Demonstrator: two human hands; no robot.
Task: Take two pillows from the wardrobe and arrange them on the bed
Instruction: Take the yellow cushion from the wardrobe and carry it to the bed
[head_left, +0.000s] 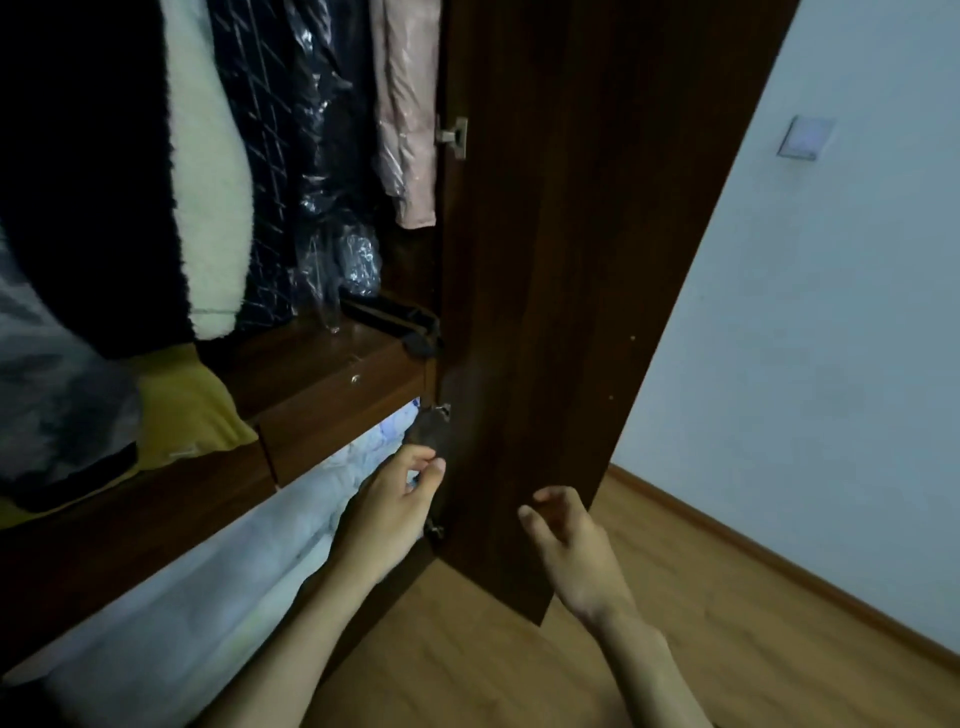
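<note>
The dark wooden wardrobe (332, 395) stands open, its door (571, 260) swung out to the right. In the bottom compartment lies pale white-blue bedding, a pillow (218, 587) among it. My left hand (389, 509) reaches to the right end of that bedding, fingers curled at the compartment's edge near the lower hinge; nothing is clearly gripped. My right hand (566, 530) hovers open just in front of the door's lower edge, fingers spread, touching nothing. The bed is out of view.
Hanging clothes (260, 156), some in plastic covers, fill the upper section. A yellow folded cloth (192, 410) lies on the shelf at left. Wooden floor (675, 649) stretches to the right, bounded by a white wall with a light switch (805, 137).
</note>
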